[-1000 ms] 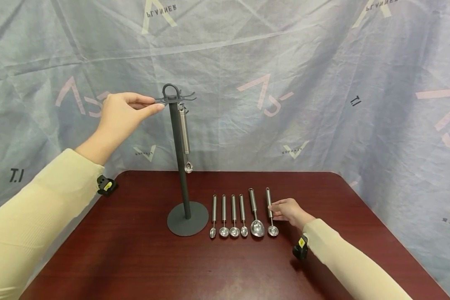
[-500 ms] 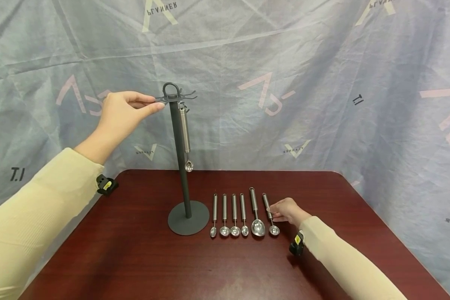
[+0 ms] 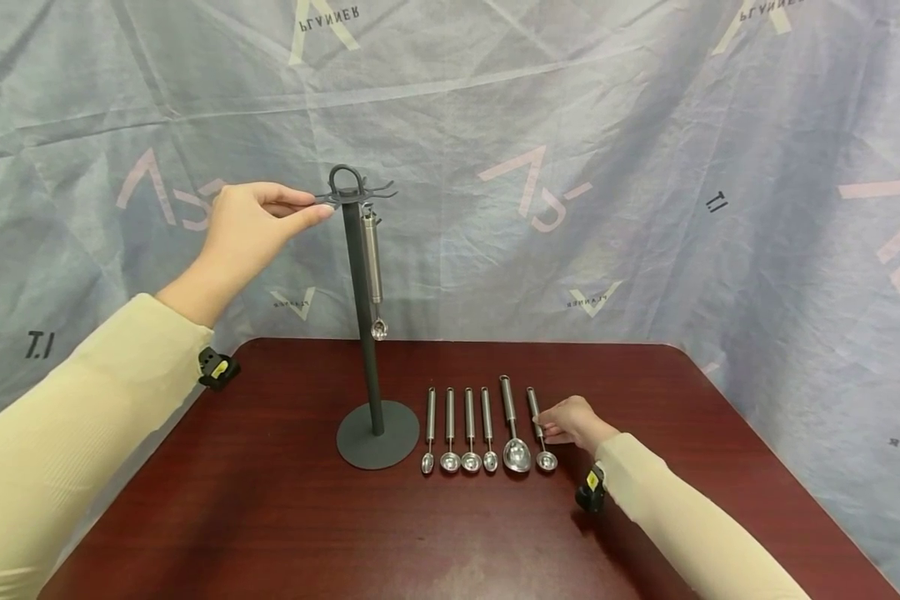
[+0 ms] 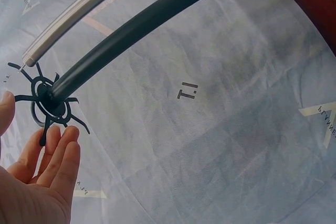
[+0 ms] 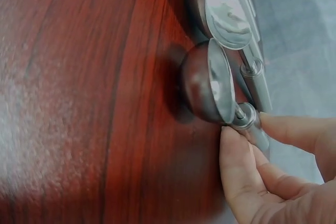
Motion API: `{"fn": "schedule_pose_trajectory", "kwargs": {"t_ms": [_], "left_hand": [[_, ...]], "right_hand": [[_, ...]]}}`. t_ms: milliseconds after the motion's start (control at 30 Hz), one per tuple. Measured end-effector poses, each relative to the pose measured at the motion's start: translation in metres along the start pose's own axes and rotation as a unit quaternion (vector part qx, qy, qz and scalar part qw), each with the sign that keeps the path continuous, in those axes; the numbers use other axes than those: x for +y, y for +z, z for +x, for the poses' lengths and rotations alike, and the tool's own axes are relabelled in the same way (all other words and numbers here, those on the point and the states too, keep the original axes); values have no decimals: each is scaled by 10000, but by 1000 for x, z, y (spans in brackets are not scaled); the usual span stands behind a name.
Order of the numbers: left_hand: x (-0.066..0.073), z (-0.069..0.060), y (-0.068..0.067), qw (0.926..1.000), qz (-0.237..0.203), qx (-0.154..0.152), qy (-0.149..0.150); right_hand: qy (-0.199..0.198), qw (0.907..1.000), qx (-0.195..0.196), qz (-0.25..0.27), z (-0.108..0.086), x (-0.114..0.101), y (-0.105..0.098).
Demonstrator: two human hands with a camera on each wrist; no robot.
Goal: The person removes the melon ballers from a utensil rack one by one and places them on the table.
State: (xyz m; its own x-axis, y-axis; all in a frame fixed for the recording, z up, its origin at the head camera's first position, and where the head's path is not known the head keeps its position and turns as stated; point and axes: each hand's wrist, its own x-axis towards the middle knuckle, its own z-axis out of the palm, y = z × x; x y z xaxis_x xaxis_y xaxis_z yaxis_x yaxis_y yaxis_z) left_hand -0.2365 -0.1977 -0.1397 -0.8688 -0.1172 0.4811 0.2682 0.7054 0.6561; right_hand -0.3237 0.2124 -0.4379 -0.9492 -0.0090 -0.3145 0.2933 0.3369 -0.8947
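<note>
My left hand [image 3: 247, 225] holds the hooked top of the dark utensil stand [image 3: 363, 333], with thumb and fingertips at its hooks [image 4: 48, 103]. On one hook hangs a small-bowled steel scoop [image 3: 372, 258]. At the right end of the row, my right hand [image 3: 576, 422] pinches the handle of a melon baller [image 5: 207, 82] between thumb and fingers. Its hemispherical bowl rests on or just above the table; which, I cannot tell. Beside it lies a larger oval-bowled scoop [image 3: 517, 454], whose rim is close to it in the right wrist view.
Several smaller scoops [image 3: 450, 425] lie side by side between the stand's round base [image 3: 377, 450] and the large scoop, handles pointing away. All stand on a dark red wooden table [image 3: 307, 533]. A printed grey cloth [image 3: 450, 125] hangs behind.
The handle end of the right-hand melon baller has swung left, toward the large scoop, with my right hand moving slightly left. My left hand stays at the stand's top.
</note>
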Motion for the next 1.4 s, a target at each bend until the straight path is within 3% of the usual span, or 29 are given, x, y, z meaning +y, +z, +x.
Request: {"fn": "schedule_pose_trajectory", "kwargs": {"t_ms": [333, 533, 700, 1033, 1400], "left_hand": [[0, 2, 1, 10000, 65, 15, 56], [0, 3, 1, 9998, 76, 98, 149], [3, 3, 2, 9996, 141, 151, 166], [3, 2, 4, 9991, 187, 329, 179], [8, -2, 6, 9990, 257, 361, 115]], "right_hand": [[95, 9992, 124, -377, -2, -10, -4], [-88, 9977, 413, -538, -5, -30, -3], [-327, 9979, 343, -448, -11, -53, 2], [-785, 9960, -152, 401, -31, -110, 35], [-1509, 9775, -786, 1244, -55, -171, 70]]}}
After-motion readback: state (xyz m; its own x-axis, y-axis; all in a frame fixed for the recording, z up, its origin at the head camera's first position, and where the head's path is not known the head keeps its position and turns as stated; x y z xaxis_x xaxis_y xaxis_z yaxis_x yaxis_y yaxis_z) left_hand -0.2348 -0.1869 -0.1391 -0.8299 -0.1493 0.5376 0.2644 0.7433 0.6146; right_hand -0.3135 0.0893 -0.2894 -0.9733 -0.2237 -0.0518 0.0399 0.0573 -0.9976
